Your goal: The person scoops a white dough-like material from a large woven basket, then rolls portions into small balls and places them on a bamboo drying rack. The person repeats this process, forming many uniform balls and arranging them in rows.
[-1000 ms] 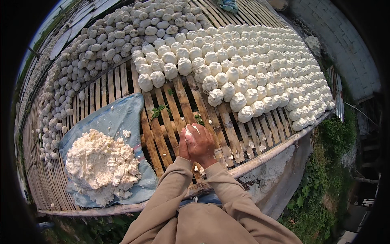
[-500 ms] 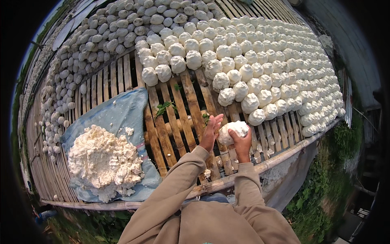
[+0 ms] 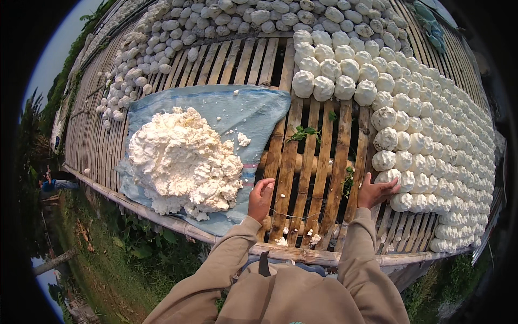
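My right hand is cupped around a white ball of crumbly, dough-like material, thumb on its left and fingers reaching over its right side. This ball rests on the bamboo slats at the left end of a row of similar white balls. My left hand hovers over the slats, fingers loosely bent, with nothing visible in it. Just left of it, a big heap of white crumbly material lies on a blue cloth.
Greyer, drier-looking lumps cover the far side of the bamboo platform. Green leaves and white crumbs lie on the slats. A bamboo pole edges the near side. At far left, someone in blue is in the distance.
My right hand has brought the white ball from in front of me to the row's end. My left hand has moved away from it toward the heap. The view has turned left.
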Motion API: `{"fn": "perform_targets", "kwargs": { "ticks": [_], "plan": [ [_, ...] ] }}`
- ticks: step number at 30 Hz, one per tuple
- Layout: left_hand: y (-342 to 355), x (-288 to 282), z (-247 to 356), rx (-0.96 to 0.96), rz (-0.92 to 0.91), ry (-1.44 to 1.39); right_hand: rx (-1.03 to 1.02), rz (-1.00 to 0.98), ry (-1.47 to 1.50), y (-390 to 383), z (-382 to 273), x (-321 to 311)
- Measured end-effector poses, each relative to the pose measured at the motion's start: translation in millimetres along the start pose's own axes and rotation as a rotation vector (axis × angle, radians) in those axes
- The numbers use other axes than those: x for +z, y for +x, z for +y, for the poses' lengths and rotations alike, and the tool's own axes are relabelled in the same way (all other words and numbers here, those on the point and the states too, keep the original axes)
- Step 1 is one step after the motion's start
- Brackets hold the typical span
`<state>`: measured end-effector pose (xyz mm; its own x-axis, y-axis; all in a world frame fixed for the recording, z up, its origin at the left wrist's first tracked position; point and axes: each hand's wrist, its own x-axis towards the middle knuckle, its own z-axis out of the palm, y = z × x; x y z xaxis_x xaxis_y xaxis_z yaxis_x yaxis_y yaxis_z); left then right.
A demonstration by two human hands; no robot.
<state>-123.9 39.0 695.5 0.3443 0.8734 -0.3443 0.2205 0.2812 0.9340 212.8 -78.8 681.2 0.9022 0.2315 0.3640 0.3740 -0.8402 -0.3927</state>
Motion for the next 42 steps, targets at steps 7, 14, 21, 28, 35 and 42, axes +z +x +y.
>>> {"fn": "perform_targets", "kwargs": {
  "ticks": [7, 14, 21, 28, 35, 42],
  "plan": [
    [-39.0, -161.5, -18.1, 0.382, 0.596, 0.749, -0.923, -1.093, 0.660, -255.5, -197.8, -29.6],
    [-14.3, -195.9, -81.4, 0.364, 0.548, 0.709, -1.179, -0.857, 0.644, -358.8, -261.9, 18.8],
    [5.3, -183.7, -86.7, 0.181, 0.510, 0.598, -0.976, -1.101, 0.490, -375.8, -242.6, 44.5],
    [30.7, -231.5, -23.3, -0.147, 0.009, 0.315, -0.469, -1.446, 0.726, -324.9, -294.4, -10.5],
    [-0.2, -259.4, -12.2, -0.476, 0.197, -1.111, -0.511, -1.127, 0.744, -282.3, -366.0, -93.2],
    [-4.1, -247.4, 8.8, -0.393, -0.055, -1.519, -0.720, -0.686, 0.790, -300.9, -387.3, -90.5]
  ]
}}
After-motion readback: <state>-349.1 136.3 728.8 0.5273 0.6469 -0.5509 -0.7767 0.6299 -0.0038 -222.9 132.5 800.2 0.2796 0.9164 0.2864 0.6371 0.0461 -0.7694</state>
